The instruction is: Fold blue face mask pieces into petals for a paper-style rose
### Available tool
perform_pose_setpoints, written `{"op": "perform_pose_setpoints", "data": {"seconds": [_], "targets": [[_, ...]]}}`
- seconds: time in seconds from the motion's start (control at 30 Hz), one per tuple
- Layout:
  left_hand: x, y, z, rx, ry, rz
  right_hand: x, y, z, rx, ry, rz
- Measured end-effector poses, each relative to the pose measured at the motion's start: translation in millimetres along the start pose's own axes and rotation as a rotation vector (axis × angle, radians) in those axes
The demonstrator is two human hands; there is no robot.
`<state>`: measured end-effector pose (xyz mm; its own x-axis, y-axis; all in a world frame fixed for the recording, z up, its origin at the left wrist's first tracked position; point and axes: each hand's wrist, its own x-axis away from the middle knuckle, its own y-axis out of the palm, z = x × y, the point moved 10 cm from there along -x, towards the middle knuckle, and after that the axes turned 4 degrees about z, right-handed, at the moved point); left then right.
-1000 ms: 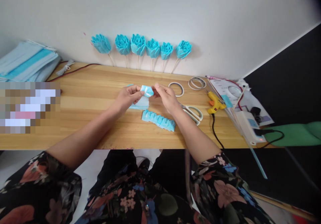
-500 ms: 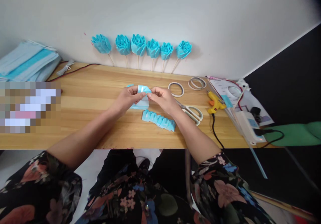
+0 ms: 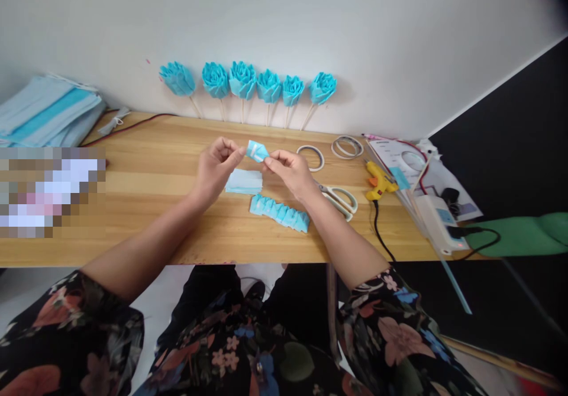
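A: Head view, starting mid-frame: where to find the folded blue piece [image 3: 256, 151]?

B: Just above the centre of the frame, raised in the gap between both hands, pointed toward the right and marked with a white band.

A: And gripped how?

B: Pinched at its right end between thumb and finger of the right hand [image 3: 295, 174], firmly grasped there.

A: Left hand [image 3: 215, 168]?

B: Curled left of centre, thumb tip just beside the piece's left edge. Impossible to tell whether touching it or grasping anything.

A: Below that?

B: Near the middle, a stack of pale sheets [image 3: 244, 181] lying flat on the wooden table [image 3: 146, 189]. Lower and slightly right, an overlapping row of folded blue pieces [image 3: 279, 213].

A: Moving right of centre?

B: Scissors [image 3: 339, 199], partly hidden behind the right wrist; above them, a tape roll [image 3: 322, 159] and, farther right, another roll [image 3: 348, 157]. Then a yellow glue gun [image 3: 376, 186] with a black cord, and a white power strip [image 3: 439, 221] near the right side.

A: Upper part of the frame?

B: Six blue flowers [image 3: 268, 86] on thin sticks, leaning against the wall [image 3: 284, 17]. At upper left, a pile of face masks [image 3: 48, 109].
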<state>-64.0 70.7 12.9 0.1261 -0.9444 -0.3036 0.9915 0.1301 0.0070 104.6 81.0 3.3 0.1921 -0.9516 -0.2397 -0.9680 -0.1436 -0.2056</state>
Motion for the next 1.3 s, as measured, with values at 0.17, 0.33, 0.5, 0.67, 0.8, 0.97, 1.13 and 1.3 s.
{"op": "perform_pose_setpoints", "data": {"seconds": [0.17, 0.33, 0.5, 0.67, 0.8, 0.97, 1.13, 1.3], "targets": [[12, 16.3, 14, -0.203, 0.138, -0.116, 2, 2, -8, 0.059, -0.049, 0.003], [13, 19.0, 7, -0.301, 0.135, -0.139, 5, 3, -16, 0.103, -0.091, 0.010], [13, 19.2, 5, -0.334, 0.125, -0.150, 8, 3, -22, 0.157, -0.119, 0.023], [14, 19.7, 6, -0.340, 0.131, -0.153, 9, 5, -25, 0.235, -0.186, 0.034], [14, 20.5, 8, -0.368, 0.151, -0.158, 10, 6, -23, 0.364, -0.240, 0.045], [16, 22.0, 11, -0.398, 0.176, -0.171, 11, 8, -25, 0.428, -0.278, 0.040], [15, 22.3, 10, -0.395, 0.165, -0.175, 11, 8, -25, 0.418, -0.265, 0.035], [15, 22.2, 10, -0.402, 0.165, -0.174, 10, 8, -25, 0.391, -0.252, 0.038]]}}
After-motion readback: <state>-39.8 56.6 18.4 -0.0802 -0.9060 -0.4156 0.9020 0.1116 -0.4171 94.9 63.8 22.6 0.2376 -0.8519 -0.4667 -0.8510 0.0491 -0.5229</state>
